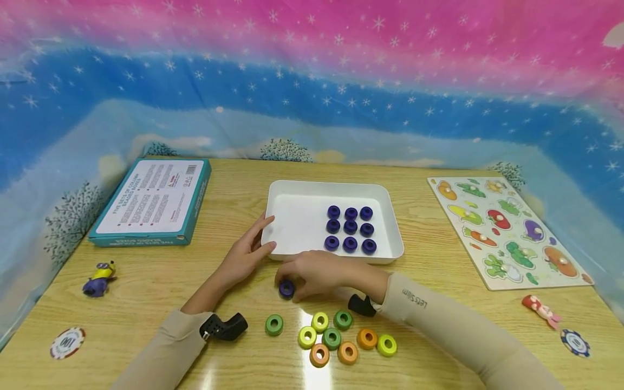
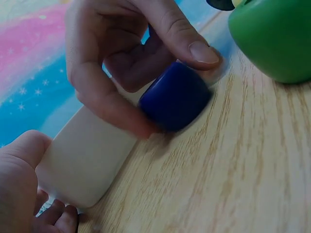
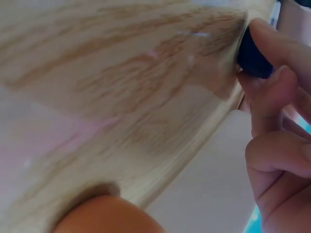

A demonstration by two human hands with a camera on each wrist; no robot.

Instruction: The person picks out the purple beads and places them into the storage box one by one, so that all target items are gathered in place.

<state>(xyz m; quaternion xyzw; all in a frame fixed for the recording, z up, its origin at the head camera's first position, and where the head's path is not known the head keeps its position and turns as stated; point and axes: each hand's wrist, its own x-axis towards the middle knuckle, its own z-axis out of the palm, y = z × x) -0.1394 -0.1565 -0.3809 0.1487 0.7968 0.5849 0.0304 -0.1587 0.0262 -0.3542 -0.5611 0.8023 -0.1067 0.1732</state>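
Note:
My right hand (image 1: 314, 269) pinches a dark purple ring-shaped bead (image 1: 286, 289) between thumb and fingers, low over the table in front of the white tray (image 1: 297, 216). In the left wrist view, the same bead (image 2: 176, 97) looks deep blue, with fingertips on opposite sides of it. My left hand (image 1: 244, 259) holds the tray's left end, its thumb over the rim and some fingers out of sight. Inside the tray, several purple beads (image 1: 350, 227) stand in three rows on the right side.
Loose green, yellow and orange beads (image 1: 331, 338) lie in front of the tray. A teal box (image 1: 151, 200) is at back left, with a small yellow-and-purple figure (image 1: 99, 279) and a poker chip (image 1: 67, 343) nearer. To the right are a vegetable puzzle board (image 1: 507, 233), mushroom-topped figure (image 1: 541, 311) and another chip (image 1: 575, 342).

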